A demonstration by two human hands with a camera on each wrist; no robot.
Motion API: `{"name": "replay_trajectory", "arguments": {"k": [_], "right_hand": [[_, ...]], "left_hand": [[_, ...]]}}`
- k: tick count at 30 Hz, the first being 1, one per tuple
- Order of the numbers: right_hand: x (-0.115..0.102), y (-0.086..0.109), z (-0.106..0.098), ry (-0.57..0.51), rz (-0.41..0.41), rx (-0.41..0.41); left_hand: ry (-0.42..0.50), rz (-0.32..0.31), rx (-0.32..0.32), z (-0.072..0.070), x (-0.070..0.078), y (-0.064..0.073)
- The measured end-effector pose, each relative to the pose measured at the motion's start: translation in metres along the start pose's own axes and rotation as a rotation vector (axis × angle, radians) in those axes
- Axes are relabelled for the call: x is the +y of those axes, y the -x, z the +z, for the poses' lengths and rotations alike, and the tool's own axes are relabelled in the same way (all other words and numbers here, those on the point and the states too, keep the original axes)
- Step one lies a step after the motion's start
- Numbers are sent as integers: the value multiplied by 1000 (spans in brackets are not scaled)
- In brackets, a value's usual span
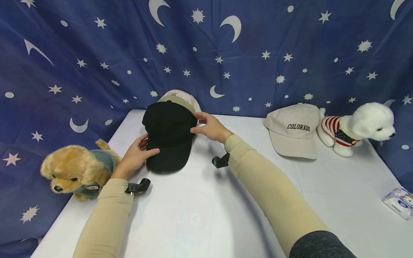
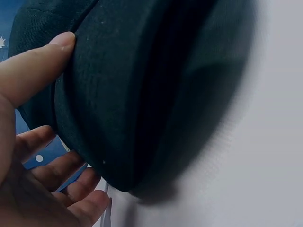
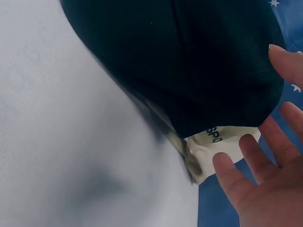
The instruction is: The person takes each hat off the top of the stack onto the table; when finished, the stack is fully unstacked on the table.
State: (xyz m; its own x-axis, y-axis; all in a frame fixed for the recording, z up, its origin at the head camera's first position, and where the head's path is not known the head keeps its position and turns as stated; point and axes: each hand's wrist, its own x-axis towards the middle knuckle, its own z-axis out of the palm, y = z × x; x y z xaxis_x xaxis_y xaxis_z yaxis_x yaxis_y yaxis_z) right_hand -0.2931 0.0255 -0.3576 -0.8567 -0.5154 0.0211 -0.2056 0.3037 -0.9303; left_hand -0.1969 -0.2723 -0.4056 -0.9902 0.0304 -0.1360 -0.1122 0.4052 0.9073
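A black baseball cap [image 1: 169, 130] lies on top of a beige cap [image 1: 174, 98] and a white cap [image 1: 190, 96] at the back left of the table, its brim towards me. On its left side, my left hand [image 1: 137, 157] lays its thumb on the black cloth, the other fingers loosely spread along the cap's edge. My right hand [image 1: 211, 127] is at the cap's right side, its thumb [image 3: 284, 61] by the crown and its fingers spread near the edge. Dark lettering shows on the light cap under the black one in the right wrist view.
A tan plush dog [image 1: 74, 170] in a green top sits left of my left forearm. Farther right are a beige COLORADO cap [image 1: 293, 129], a white plush dog [image 1: 371, 122] in a striped top and a tissue pack [image 1: 398, 203]. A starry blue curtain [image 1: 245, 71] hangs behind the white table [image 1: 180, 222].
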Motion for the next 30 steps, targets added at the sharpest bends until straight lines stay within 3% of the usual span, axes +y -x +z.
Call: {"name": "replay_trajectory", "arguments": {"k": [12,20,30], "right_hand": [[-15,9,3,-51,-73,21],[-24,9,6,-64,-148,-22],[-37,12,10,-43,-192,-84]], "left_hand": [[-5,41,-26,-3,1,7],[69,58,-58,-3,1,13],[69,82,-60,-3,2,15]]}}
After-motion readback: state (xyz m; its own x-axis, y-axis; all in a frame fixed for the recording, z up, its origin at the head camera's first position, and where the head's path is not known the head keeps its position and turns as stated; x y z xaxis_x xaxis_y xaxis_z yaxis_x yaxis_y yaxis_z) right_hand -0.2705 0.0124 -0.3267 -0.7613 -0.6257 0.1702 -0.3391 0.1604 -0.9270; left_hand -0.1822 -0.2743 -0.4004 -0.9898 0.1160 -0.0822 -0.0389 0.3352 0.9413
